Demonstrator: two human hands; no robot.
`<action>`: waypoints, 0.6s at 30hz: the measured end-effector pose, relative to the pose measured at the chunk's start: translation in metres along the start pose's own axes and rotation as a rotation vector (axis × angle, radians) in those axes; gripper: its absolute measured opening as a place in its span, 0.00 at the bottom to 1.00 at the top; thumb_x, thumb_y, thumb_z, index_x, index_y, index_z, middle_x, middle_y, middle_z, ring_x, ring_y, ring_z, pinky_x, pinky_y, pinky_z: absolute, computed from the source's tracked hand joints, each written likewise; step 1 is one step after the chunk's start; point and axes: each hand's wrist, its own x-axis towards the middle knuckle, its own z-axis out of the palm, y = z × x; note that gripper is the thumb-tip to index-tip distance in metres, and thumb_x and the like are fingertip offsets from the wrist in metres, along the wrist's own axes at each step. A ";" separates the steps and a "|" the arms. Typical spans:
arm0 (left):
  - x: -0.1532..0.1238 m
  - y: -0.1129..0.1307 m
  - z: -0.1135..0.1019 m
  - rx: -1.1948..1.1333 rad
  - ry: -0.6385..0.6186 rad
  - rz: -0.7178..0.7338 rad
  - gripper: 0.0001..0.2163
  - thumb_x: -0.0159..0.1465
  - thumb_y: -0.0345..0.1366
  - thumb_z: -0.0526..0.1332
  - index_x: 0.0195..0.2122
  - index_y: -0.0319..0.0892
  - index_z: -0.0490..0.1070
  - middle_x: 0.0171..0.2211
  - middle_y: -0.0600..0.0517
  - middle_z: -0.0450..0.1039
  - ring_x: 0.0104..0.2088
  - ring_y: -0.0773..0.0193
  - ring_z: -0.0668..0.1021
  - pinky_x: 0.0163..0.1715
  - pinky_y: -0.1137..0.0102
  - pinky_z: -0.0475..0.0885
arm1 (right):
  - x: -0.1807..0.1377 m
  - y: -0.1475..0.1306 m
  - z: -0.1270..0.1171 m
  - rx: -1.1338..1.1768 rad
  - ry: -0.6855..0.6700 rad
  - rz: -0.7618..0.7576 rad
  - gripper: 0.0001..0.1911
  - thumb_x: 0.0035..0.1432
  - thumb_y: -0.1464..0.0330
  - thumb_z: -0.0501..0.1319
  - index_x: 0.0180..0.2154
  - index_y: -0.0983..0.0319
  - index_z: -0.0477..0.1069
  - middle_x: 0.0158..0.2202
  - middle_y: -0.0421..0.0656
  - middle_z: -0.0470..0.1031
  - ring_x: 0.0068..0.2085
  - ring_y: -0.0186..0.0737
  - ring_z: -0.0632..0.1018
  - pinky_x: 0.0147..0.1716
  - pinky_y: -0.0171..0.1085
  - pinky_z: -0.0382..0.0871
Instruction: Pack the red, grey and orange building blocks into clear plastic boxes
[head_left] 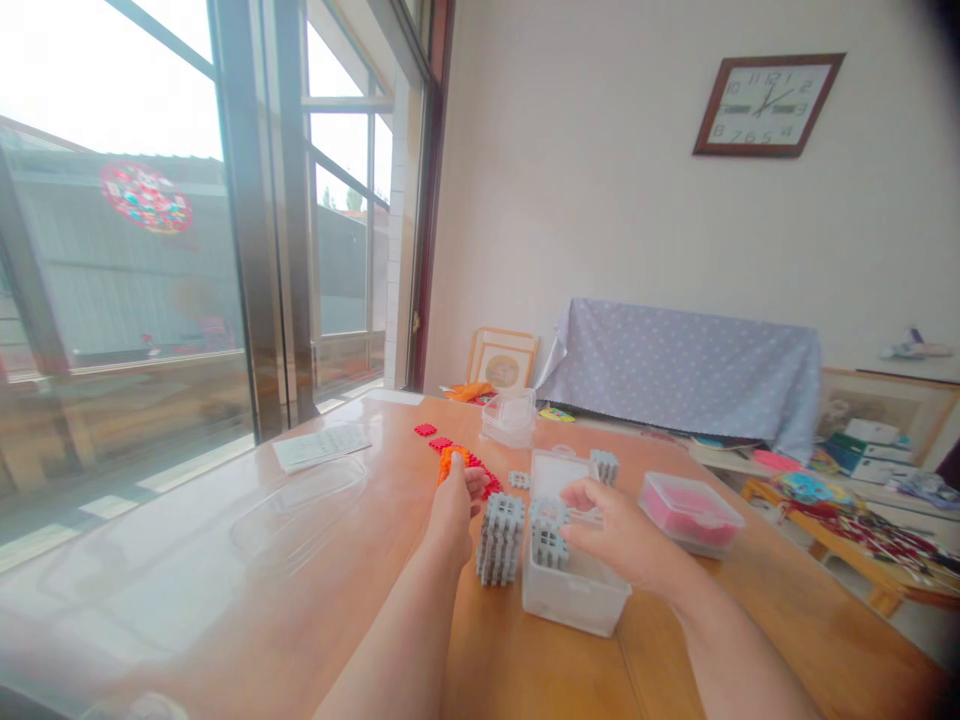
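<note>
My left hand (454,510) is closed around several orange interlocking plastic pieces (445,464), thumb on top and fingers curled on the right. Red pieces of the same kind (491,485) lie just beyond it. Near my left wrist stands a tall stack of grey window-shaped interlocking pieces (500,540). Another grey stack (549,535) rises from an open clear plastic box (574,600). At that stack's right edge is my right hand (600,515), thumb and fingertips apart; whether they touch it I cannot tell.
A lidded box of pink pieces (691,512) sits at the right. Behind are more grey pieces (604,466) and a clear container (510,417). A clear lid (300,505) and a printed sheet (322,447) lie at the left, beside the windows.
</note>
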 end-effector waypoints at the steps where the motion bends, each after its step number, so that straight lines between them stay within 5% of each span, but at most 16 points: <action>1: 0.000 0.000 0.000 -0.001 0.002 0.000 0.33 0.60 0.68 0.51 0.39 0.40 0.76 0.46 0.40 0.79 0.47 0.51 0.77 0.42 0.61 0.65 | -0.003 0.005 -0.001 -0.024 -0.015 0.007 0.18 0.50 0.65 0.65 0.45 0.59 0.74 0.47 0.45 0.78 0.50 0.49 0.77 0.50 0.44 0.68; 13: -0.007 0.005 0.001 -0.018 -0.004 -0.002 0.30 0.60 0.65 0.54 0.39 0.41 0.75 0.48 0.41 0.78 0.50 0.51 0.76 0.42 0.63 0.66 | -0.015 0.005 0.011 -0.161 -0.035 -0.033 0.12 0.54 0.65 0.63 0.41 0.57 0.75 0.45 0.44 0.78 0.47 0.47 0.76 0.47 0.41 0.66; 18: -0.005 0.003 0.000 -0.001 0.000 0.004 0.31 0.59 0.67 0.54 0.38 0.41 0.75 0.46 0.41 0.79 0.47 0.52 0.77 0.41 0.63 0.67 | -0.019 0.007 0.014 -0.345 0.103 0.045 0.10 0.61 0.64 0.57 0.41 0.56 0.75 0.40 0.46 0.77 0.43 0.47 0.76 0.42 0.41 0.64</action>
